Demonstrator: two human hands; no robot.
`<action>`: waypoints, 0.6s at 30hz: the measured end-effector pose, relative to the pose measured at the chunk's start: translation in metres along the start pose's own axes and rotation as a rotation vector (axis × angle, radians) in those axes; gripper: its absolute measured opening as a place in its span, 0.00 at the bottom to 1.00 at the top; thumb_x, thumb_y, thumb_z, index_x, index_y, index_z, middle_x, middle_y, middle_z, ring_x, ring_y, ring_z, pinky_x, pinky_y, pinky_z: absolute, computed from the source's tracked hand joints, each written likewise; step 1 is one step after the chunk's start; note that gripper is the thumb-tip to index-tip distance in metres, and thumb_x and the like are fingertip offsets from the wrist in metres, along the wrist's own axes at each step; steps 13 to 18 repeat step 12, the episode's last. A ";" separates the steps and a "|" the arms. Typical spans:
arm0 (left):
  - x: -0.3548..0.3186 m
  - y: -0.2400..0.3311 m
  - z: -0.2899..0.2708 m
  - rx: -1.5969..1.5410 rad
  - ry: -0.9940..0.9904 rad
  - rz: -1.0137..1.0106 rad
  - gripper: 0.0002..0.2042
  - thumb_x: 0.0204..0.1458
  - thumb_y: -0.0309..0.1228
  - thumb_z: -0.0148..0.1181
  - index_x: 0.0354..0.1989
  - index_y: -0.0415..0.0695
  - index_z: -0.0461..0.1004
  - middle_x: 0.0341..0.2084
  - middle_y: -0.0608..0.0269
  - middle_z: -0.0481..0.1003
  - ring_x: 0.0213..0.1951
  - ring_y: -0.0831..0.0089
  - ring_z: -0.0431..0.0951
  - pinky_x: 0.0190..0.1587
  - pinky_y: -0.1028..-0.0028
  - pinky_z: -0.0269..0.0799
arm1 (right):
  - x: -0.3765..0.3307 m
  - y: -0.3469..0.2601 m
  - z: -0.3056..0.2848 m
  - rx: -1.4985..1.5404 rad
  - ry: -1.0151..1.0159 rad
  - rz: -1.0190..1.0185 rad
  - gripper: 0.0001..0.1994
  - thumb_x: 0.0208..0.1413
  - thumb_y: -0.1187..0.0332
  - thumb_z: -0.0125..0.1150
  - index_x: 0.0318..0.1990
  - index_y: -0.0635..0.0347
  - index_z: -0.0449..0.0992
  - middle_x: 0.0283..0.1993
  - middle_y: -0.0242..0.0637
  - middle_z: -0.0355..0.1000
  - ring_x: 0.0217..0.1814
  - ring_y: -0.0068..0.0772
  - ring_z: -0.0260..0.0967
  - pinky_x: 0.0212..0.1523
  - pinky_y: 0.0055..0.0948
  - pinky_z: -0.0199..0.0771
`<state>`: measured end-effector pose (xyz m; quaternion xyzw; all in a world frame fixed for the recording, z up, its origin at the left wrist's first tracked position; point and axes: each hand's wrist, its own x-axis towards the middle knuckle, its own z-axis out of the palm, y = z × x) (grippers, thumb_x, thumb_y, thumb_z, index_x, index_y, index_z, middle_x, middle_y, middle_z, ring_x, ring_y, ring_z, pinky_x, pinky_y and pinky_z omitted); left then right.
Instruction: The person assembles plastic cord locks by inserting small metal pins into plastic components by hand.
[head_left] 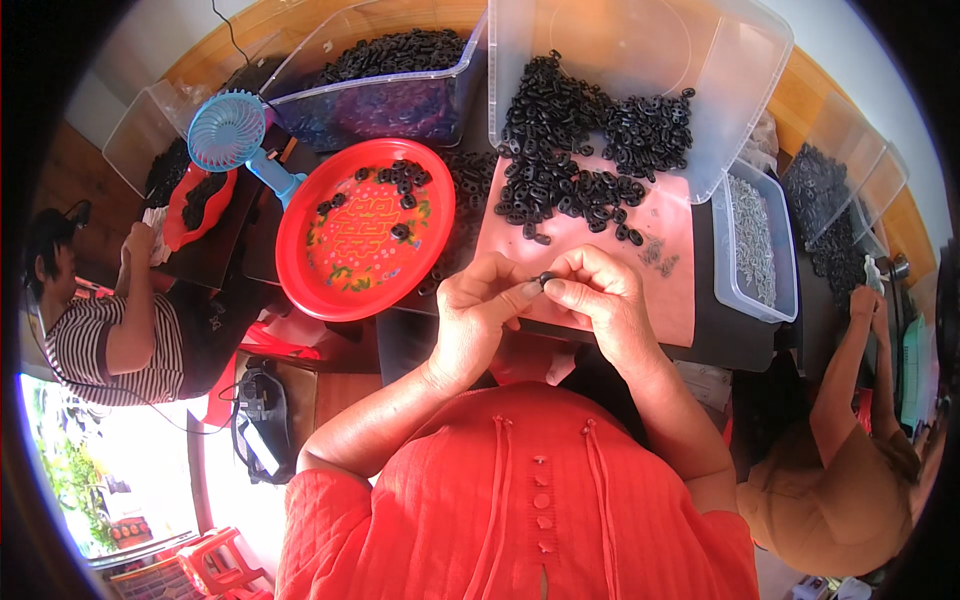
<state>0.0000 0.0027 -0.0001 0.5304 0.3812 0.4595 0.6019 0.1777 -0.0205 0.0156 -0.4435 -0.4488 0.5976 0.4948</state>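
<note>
Over the near edge of the table, both hands come together around a small black part. My left hand pinches it between thumb and fingertips, and my right hand does the same from the other side. Most of the part is hidden by the thumbs. Just beyond lies a pink sheet, bearing a heap of black two-holed plastic pieces and a scatter of small metal pins. On the left, a red tray with a flowered bottom holds several black pieces.
A transparent bin lies tipped behind the heap. At right stands a box of metal pins; back left, another bin of black pieces and a blue fan. Co-workers sit left and right.
</note>
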 end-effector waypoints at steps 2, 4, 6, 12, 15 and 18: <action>0.000 0.001 0.000 0.001 0.002 0.001 0.02 0.53 0.23 0.62 0.33 0.39 0.76 0.23 0.69 0.75 0.24 0.86 0.71 0.25 0.83 0.66 | 0.000 -0.001 0.000 0.005 -0.002 -0.003 0.03 0.59 0.72 0.61 0.35 0.59 0.73 0.28 0.21 0.67 0.26 0.09 0.58 0.25 0.12 0.57; -0.001 0.003 0.000 0.002 -0.005 -0.002 0.02 0.53 0.23 0.62 0.33 0.39 0.76 0.23 0.69 0.75 0.25 0.86 0.71 0.25 0.83 0.66 | 0.000 -0.001 0.000 -0.012 0.002 0.004 0.03 0.59 0.72 0.61 0.36 0.59 0.73 0.28 0.21 0.67 0.26 0.09 0.59 0.25 0.12 0.57; -0.001 0.000 0.000 -0.016 -0.005 -0.005 0.02 0.54 0.23 0.62 0.33 0.39 0.76 0.24 0.69 0.75 0.25 0.86 0.71 0.25 0.83 0.66 | 0.000 0.000 0.000 -0.007 0.002 0.003 0.03 0.59 0.72 0.61 0.36 0.59 0.73 0.28 0.21 0.67 0.26 0.09 0.59 0.25 0.12 0.58; -0.001 0.000 -0.001 0.002 -0.011 0.008 0.02 0.54 0.23 0.62 0.33 0.40 0.76 0.24 0.69 0.76 0.26 0.85 0.72 0.25 0.83 0.66 | 0.000 0.001 0.000 0.012 -0.004 0.010 0.03 0.59 0.72 0.61 0.36 0.58 0.74 0.30 0.21 0.69 0.28 0.09 0.61 0.27 0.12 0.62; -0.001 0.000 -0.001 0.002 -0.011 0.008 0.02 0.54 0.23 0.62 0.33 0.40 0.76 0.24 0.69 0.76 0.26 0.85 0.72 0.25 0.83 0.66 | 0.000 0.001 0.000 0.012 -0.004 0.010 0.03 0.59 0.72 0.61 0.36 0.58 0.74 0.30 0.21 0.69 0.28 0.09 0.61 0.27 0.12 0.62; -0.001 0.000 -0.001 0.002 -0.011 0.008 0.02 0.54 0.23 0.62 0.33 0.40 0.76 0.24 0.69 0.76 0.26 0.85 0.72 0.25 0.83 0.66 | 0.000 0.001 0.000 0.012 -0.004 0.010 0.03 0.59 0.72 0.61 0.36 0.58 0.74 0.30 0.21 0.69 0.28 0.09 0.61 0.27 0.12 0.62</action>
